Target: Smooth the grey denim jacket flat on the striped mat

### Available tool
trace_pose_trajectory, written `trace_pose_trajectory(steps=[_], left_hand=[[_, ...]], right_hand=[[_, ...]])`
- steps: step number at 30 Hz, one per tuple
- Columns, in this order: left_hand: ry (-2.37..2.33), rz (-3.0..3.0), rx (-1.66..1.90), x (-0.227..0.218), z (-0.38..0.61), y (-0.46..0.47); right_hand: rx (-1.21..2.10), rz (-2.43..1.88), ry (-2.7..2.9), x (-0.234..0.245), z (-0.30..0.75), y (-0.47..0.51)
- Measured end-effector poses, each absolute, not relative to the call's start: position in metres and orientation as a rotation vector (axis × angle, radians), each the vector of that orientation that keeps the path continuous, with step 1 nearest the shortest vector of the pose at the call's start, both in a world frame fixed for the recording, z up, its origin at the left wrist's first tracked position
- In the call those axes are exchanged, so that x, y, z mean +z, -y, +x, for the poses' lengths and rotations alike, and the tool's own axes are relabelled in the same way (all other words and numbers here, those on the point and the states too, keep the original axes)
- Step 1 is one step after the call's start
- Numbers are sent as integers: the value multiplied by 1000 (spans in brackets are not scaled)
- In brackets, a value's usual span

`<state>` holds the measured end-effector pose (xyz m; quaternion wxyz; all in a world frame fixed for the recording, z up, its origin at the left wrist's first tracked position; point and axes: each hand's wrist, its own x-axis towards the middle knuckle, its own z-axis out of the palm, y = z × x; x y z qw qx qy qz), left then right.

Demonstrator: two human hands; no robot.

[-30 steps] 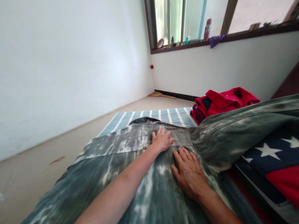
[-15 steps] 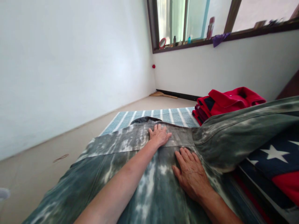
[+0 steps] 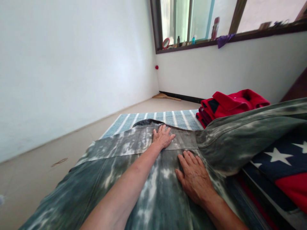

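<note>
A grey-green tie-dye jacket (image 3: 124,179) lies spread back side up, its collar at the far end. My left hand (image 3: 163,137) rests flat on the jacket's upper back, just below the collar, with fingers spread. Nearer to me and to the right, my right hand (image 3: 195,177) lies flat on the cloth below the yoke seam, fingers stretched out. One sleeve (image 3: 249,137) reaches off to the right, over a pile of clothes. Neither hand grips any fabric.
Beyond the jacket shows a blue-and-white striped cloth (image 3: 141,119). Folded red clothes (image 3: 237,103) are stacked at the back right. A star-patterned garment (image 3: 278,156) tops the pile at right. White walls (image 3: 72,64) and a windowsill (image 3: 192,46) with small items stand beyond.
Both hands stay nearly in place on the jacket. The whole view has shifted very slightly.
</note>
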<state>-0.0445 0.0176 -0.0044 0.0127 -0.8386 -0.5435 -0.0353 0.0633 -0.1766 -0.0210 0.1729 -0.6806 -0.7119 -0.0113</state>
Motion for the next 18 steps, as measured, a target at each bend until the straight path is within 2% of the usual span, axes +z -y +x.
trace_pose_trajectory(steps=[7, 18], left_hand=[[1771, -2658, -12, 4, -41, -21], [1724, -2688, -221, 7, -44, -19]], right_hand=[[-73, -1916, 2012, -22, 63, 176], [-64, -1908, 2018, -22, 63, 175]])
